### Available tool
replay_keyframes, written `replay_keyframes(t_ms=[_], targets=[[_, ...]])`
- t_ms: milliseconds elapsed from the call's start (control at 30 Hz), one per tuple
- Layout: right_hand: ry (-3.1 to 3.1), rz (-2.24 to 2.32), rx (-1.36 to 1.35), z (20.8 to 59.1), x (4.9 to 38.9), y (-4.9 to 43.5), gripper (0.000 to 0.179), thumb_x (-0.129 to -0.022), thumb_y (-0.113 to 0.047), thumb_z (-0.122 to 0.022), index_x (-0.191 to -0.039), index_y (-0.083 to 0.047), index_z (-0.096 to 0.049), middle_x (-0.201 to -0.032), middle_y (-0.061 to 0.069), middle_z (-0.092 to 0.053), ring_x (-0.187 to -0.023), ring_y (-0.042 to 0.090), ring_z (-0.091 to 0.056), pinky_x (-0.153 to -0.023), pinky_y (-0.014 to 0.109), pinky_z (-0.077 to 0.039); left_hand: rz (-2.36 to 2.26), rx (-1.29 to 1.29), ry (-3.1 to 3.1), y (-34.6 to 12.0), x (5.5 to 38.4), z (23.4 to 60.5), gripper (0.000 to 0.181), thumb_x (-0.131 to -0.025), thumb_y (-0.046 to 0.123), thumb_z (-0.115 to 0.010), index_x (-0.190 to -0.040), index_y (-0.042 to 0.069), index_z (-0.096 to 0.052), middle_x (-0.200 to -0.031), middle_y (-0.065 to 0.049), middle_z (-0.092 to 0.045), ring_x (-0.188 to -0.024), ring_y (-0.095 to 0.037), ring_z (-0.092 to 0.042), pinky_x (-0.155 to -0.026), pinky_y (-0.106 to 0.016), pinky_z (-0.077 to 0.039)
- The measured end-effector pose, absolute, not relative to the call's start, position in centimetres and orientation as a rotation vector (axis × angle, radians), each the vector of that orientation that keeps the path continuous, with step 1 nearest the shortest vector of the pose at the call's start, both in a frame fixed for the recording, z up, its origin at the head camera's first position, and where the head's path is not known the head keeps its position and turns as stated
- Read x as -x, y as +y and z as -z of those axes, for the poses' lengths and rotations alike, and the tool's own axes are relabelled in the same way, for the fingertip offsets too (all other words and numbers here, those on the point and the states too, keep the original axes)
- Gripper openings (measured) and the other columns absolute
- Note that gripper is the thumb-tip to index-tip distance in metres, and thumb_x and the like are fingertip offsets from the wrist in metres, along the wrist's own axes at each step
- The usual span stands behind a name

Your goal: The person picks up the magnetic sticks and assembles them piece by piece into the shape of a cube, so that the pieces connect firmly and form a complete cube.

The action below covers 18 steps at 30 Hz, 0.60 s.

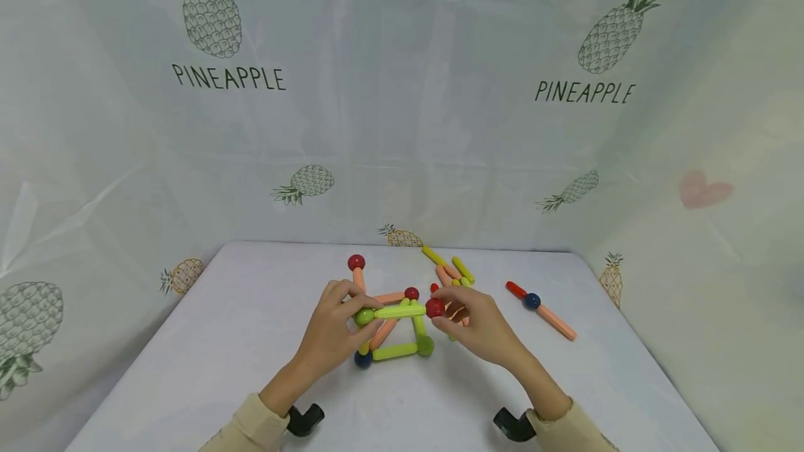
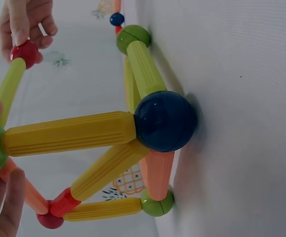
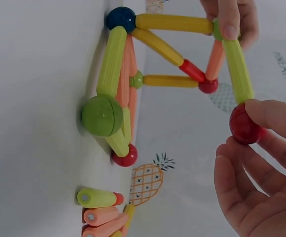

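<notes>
Left hand (image 1: 333, 326): thumb and fingers pinched round a light-green ball (image 1: 364, 317), the raised corner of a ball-and-rod frame. Right hand (image 1: 484, 323): thumb and fingertips clamped on a glossy red ball (image 1: 435, 307). A ribbed lime rod (image 1: 400, 312) bridged the two balls, clear of the white worktop (image 1: 251, 312), its right end meeting the red one. From the pinched green corner, a ribbed yellow rod (image 2: 71, 134) ran down to a dark-blue ball (image 2: 166, 121) resting on the worktop. A slanted yellow rod (image 2: 108, 170) left the same blue joint and continued through a short red rod (image 2: 64, 202) to an upper red joint (image 2: 50, 220); an orange rod (image 3: 215, 60) linked that joint with the pinched green corner. At base level, a lower lime rod (image 1: 396, 351) connected the blue joint with a darker green ball (image 3: 102, 116), and a base red ball (image 1: 411, 294) lay at the far side. Loose rods (image 1: 435, 257), yellow, lime and orange, lay behind the right hand. Well apart at right, a separate blue ball (image 1: 532, 300) sat between a red stub (image 1: 516, 289) and an orange stick (image 1: 557, 324). Pineapple-print cloth (image 1: 402, 89) hung behind the worktop.
</notes>
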State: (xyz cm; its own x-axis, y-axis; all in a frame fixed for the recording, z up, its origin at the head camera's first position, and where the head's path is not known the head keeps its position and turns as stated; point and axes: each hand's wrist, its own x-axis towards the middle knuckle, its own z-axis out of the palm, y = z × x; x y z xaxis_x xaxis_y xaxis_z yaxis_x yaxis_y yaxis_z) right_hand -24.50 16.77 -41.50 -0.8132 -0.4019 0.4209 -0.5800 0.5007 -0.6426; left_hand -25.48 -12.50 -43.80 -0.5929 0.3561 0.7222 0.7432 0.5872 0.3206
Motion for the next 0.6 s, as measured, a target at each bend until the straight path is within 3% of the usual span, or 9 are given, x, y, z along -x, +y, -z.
replay_keyframes(t_ms=[333, 433, 600], targets=[[-2.496, -1.257, -0.789, 41.6, 24.4, 16.6, 0.034, -0.084, -0.027, -0.079, -0.113, -0.023, -0.062, -0.099, -0.012, -0.066, -0.081, 0.012, -0.064, -0.071, 0.03, -0.056, 0.65, 0.916, -2.183, -11.5, 25.9, 42.7, 0.032, -0.074, 0.038, -0.085, -0.102, 0.028, -0.075, -0.094, 0.015, -0.063, -0.092, -0.012, -0.045, -0.075, -0.037, -0.036], [-2.495, -1.271, -0.783, 41.6, 24.4, 16.5, 0.034, -0.083, -0.029, -0.079, -0.113, -0.025, -0.063, -0.099, -0.013, -0.066, -0.081, 0.011, -0.064, -0.07, 0.032, -0.057, 0.59, 0.96, -2.194, -10.5, 25.9, 41.8, 0.035, -0.074, 0.04, -0.084, -0.106, 0.027, -0.075, -0.096, 0.014, -0.067, -0.093, -0.011, -0.049, -0.078, -0.037, -0.039], [-2.485, -1.264, -0.778, 41.8, 24.5, 16.6, 0.033, -0.082, -0.03, -0.079, -0.112, -0.026, -0.066, -0.098, -0.015, -0.067, -0.079, 0.01, -0.065, -0.068, 0.032, -0.057, 0.55, 1.038, -2.307, -8.8, 26.0, 40.7, 0.032, -0.081, 0.042, -0.078, -0.108, 0.025, -0.073, -0.098, 0.013, -0.069, -0.088, -0.006, -0.056, -0.076, -0.026, -0.047]])
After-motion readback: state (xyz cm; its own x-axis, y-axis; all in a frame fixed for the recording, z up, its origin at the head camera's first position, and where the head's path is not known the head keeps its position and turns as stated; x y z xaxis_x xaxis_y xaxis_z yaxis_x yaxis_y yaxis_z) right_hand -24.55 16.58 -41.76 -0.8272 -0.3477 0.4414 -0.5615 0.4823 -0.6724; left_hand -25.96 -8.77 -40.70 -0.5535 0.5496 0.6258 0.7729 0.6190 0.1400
